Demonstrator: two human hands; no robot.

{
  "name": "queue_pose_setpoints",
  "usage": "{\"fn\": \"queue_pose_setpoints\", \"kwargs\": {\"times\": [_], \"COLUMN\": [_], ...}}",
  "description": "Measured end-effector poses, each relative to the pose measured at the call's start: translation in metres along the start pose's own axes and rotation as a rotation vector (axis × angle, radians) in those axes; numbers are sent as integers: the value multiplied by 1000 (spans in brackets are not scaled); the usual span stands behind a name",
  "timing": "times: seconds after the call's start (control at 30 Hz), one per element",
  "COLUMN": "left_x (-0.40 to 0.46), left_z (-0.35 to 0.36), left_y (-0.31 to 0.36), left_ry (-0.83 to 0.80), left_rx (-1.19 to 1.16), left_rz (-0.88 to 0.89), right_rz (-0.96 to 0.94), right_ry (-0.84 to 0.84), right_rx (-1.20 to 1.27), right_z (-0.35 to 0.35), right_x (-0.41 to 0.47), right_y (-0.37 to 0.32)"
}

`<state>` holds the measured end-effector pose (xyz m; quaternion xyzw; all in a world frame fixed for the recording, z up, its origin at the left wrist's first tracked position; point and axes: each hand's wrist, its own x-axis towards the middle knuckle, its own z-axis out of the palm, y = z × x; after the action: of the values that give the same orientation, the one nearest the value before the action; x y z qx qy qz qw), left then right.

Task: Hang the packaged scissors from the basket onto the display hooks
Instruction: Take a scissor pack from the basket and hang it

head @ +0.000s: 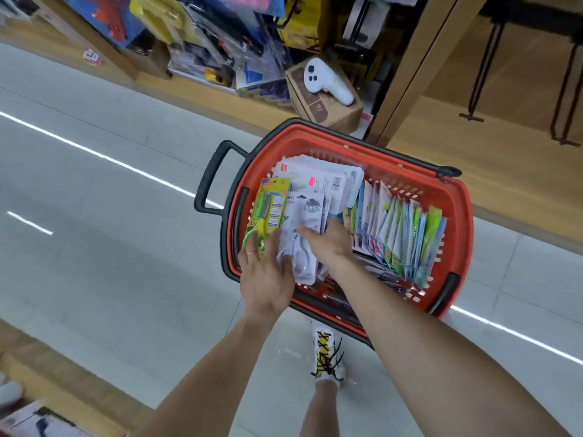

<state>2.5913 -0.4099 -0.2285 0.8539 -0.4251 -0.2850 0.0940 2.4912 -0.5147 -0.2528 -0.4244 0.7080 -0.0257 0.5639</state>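
place: shop | signs: red shopping basket (454, 197), shelves of packaged goods (220, 42), tiled aisle floor (94, 200)

Glossy clear plastic is seen on the scissor packs (299, 247) under the left hand (265, 275). Beyond it, the basket (454, 197) is moulded of red plastic.
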Motion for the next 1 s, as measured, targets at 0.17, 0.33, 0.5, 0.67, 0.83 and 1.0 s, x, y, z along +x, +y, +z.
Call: {"fn": "queue_pose_setpoints", "kwargs": {"times": [0.17,0.33,0.5,0.67,0.83,1.0], "left_x": [14,20,22,18,-14,-71], "left_z": [2,2,-5,-5,-24,-92], "left_y": [-7,-11,-5,2,39,130], "left_ry": [-7,-13,-49,-12,20,-482], "left_rx": [36,45,63,73,-289,-918], "left_rz": [-17,-3,-35,-56,-10,-189], "right_rz": [36,61,56,58,32,29], "right_ry": [-57,-69,8,-46,-162,-236], "right_rx": [111,89,167,353,559,719], "right_z": [18,17,-8,-42,-87,-154], "right_x": [-5,-2,-7,-15,-57,-144], "right_y": [-5,-4,11,43,44,-2]}}
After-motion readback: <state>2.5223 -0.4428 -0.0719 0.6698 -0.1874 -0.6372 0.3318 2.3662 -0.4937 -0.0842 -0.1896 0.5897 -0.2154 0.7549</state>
